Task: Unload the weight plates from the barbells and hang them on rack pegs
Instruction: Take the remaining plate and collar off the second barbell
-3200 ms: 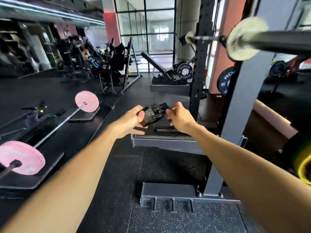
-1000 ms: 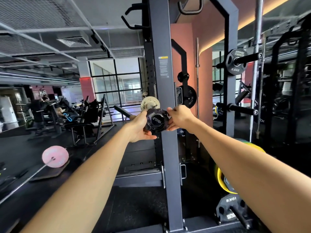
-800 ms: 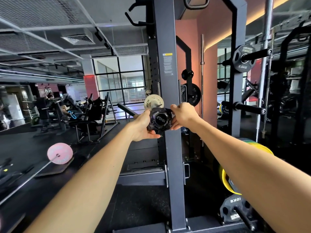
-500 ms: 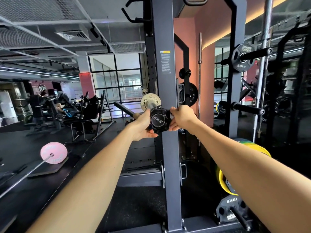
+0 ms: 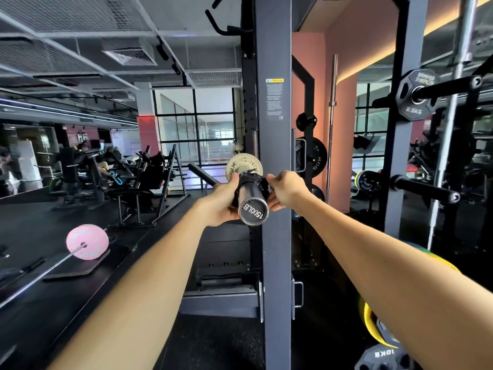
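Observation:
A racked barbell points its steel sleeve end (image 5: pixel 253 213), stamped 1500LB, straight at me. A black clamp collar (image 5: pixel 250 179) sits around the sleeve a little behind that end. My left hand (image 5: pixel 221 201) grips the collar's left side and my right hand (image 5: pixel 286 189) pinches its right side. Behind the collar, a small beige plate (image 5: pixel 240 162) is on the same sleeve. The grey rack upright (image 5: pixel 274 116) rises just right of the sleeve.
On the right upright, an upper peg carries a black 2.5 kg plate (image 5: pixel 414 96), with a bare peg (image 5: pixel 424 188) below. A yellow plate (image 5: pixel 373 327) and a 10 kg plate (image 5: pixel 386 356) rest low right. A floor barbell with a pink plate (image 5: pixel 87 241) lies left.
The view rose from the floor to the racked bar. The collar, level with the sleeve end half a second ago, now sits farther along the sleeve towards the beige plate.

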The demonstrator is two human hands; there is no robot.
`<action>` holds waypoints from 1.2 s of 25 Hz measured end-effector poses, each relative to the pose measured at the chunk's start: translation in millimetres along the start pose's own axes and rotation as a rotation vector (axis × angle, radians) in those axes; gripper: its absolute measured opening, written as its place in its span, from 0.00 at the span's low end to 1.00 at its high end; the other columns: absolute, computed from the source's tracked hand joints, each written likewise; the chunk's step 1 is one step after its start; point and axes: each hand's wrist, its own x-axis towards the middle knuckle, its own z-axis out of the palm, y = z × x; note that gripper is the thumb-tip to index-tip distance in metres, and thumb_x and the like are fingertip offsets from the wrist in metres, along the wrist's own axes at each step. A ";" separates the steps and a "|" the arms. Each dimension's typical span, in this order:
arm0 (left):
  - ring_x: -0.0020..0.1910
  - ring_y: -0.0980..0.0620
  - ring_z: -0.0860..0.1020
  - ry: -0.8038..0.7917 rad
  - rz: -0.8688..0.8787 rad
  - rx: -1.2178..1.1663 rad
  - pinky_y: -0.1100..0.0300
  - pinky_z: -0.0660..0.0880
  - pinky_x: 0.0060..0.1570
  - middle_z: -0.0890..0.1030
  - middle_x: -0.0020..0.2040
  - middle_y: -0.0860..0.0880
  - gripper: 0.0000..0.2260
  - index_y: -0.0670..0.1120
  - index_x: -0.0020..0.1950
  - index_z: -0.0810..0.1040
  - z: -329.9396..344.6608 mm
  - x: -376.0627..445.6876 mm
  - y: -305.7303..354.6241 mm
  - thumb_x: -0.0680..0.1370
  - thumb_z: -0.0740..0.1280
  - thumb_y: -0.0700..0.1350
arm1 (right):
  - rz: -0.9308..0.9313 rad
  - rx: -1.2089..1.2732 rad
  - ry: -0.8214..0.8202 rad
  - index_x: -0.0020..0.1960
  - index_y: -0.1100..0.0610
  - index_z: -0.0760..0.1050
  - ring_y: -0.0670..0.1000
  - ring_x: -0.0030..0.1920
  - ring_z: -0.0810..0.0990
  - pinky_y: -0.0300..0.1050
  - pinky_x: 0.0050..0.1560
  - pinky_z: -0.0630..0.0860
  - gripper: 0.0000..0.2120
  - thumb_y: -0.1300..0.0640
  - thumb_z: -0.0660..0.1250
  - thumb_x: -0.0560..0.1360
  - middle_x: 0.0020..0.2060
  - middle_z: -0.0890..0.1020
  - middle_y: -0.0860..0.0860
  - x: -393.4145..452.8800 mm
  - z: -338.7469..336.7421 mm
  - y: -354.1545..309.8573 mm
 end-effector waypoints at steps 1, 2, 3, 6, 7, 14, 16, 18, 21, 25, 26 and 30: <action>0.56 0.45 0.81 0.005 -0.001 -0.004 0.57 0.79 0.38 0.80 0.60 0.41 0.27 0.41 0.69 0.69 -2.2 11.8 0.9 0.82 0.54 0.61 | 0.004 0.008 0.000 0.56 0.71 0.71 0.64 0.39 0.85 0.57 0.48 0.82 0.21 0.51 0.56 0.82 0.36 0.83 0.64 12.1 3.3 1.6; 0.58 0.44 0.80 0.009 -0.002 -0.001 0.57 0.79 0.39 0.80 0.60 0.40 0.27 0.40 0.68 0.69 -4.7 24.8 1.5 0.82 0.54 0.61 | 0.006 0.018 0.002 0.58 0.71 0.70 0.64 0.39 0.85 0.57 0.47 0.82 0.21 0.51 0.56 0.82 0.34 0.83 0.63 23.7 7.0 4.1; 0.57 0.44 0.80 0.016 -0.003 0.003 0.56 0.78 0.41 0.80 0.59 0.41 0.26 0.40 0.67 0.70 -6.3 37.1 2.4 0.82 0.53 0.60 | 0.008 0.028 0.006 0.59 0.71 0.70 0.64 0.39 0.85 0.58 0.47 0.82 0.21 0.51 0.56 0.82 0.33 0.82 0.62 36.7 10.7 6.6; 0.45 0.48 0.79 0.041 -0.023 0.019 0.56 0.75 0.38 0.79 0.48 0.44 0.21 0.43 0.58 0.71 -9.3 70.4 4.7 0.83 0.51 0.59 | 0.028 0.041 0.016 0.57 0.71 0.71 0.64 0.40 0.85 0.57 0.47 0.82 0.22 0.51 0.57 0.82 0.32 0.81 0.61 74.5 19.1 12.1; 0.43 0.48 0.78 0.045 -0.030 0.028 0.56 0.75 0.38 0.79 0.46 0.44 0.21 0.43 0.58 0.70 -9.9 82.8 5.7 0.83 0.51 0.59 | 0.035 0.042 0.013 0.55 0.71 0.72 0.64 0.40 0.85 0.57 0.47 0.82 0.22 0.50 0.58 0.82 0.32 0.81 0.62 88.0 22.4 13.9; 0.39 0.51 0.77 0.115 -0.057 0.075 0.60 0.74 0.34 0.79 0.42 0.47 0.22 0.45 0.51 0.73 -22.9 169.4 11.8 0.83 0.49 0.60 | 0.036 0.063 0.015 0.48 0.67 0.72 0.64 0.38 0.84 0.58 0.45 0.82 0.17 0.52 0.60 0.81 0.31 0.81 0.62 171.3 39.8 28.0; 0.38 0.52 0.77 0.126 -0.062 0.090 0.60 0.74 0.33 0.78 0.41 0.47 0.21 0.45 0.49 0.72 -25.1 188.6 12.6 0.83 0.49 0.60 | 0.038 0.054 0.013 0.48 0.68 0.72 0.66 0.40 0.84 0.59 0.46 0.82 0.17 0.52 0.60 0.81 0.31 0.81 0.62 189.9 43.9 31.1; 0.39 0.52 0.77 0.133 -0.063 0.086 0.60 0.74 0.34 0.79 0.43 0.46 0.20 0.46 0.52 0.71 -27.8 207.2 13.1 0.83 0.49 0.60 | 0.036 0.048 0.014 0.48 0.68 0.72 0.66 0.41 0.84 0.60 0.47 0.82 0.16 0.53 0.60 0.81 0.33 0.81 0.63 207.5 47.3 33.6; 0.42 0.50 0.79 0.095 -0.085 0.074 0.59 0.76 0.33 0.81 0.46 0.45 0.19 0.47 0.54 0.71 -34.7 221.8 14.7 0.82 0.50 0.61 | 0.027 0.035 -0.009 0.49 0.67 0.71 0.63 0.37 0.84 0.56 0.42 0.83 0.16 0.53 0.60 0.81 0.37 0.82 0.65 225.0 46.4 35.3; 0.46 0.50 0.80 0.064 -0.095 0.039 0.60 0.78 0.31 0.82 0.51 0.44 0.22 0.46 0.63 0.70 -42.3 231.3 13.7 0.82 0.52 0.61 | 0.021 0.024 -0.106 0.47 0.67 0.70 0.56 0.32 0.81 0.47 0.31 0.81 0.17 0.52 0.59 0.81 0.41 0.81 0.65 232.3 38.5 33.8; 0.45 0.50 0.80 0.072 -0.090 0.034 0.61 0.77 0.30 0.81 0.50 0.45 0.20 0.47 0.63 0.70 -42.3 230.4 12.5 0.82 0.52 0.60 | 0.014 0.009 -0.094 0.46 0.67 0.70 0.58 0.33 0.82 0.49 0.35 0.82 0.17 0.52 0.60 0.81 0.41 0.81 0.65 232.5 38.8 34.0; 0.47 0.50 0.81 0.068 -0.090 0.021 0.60 0.78 0.31 0.82 0.52 0.45 0.20 0.47 0.65 0.69 -41.3 228.8 12.9 0.83 0.51 0.59 | -0.042 -0.162 0.063 0.48 0.68 0.76 0.63 0.39 0.85 0.56 0.46 0.82 0.18 0.51 0.63 0.79 0.41 0.84 0.64 233.1 38.2 27.9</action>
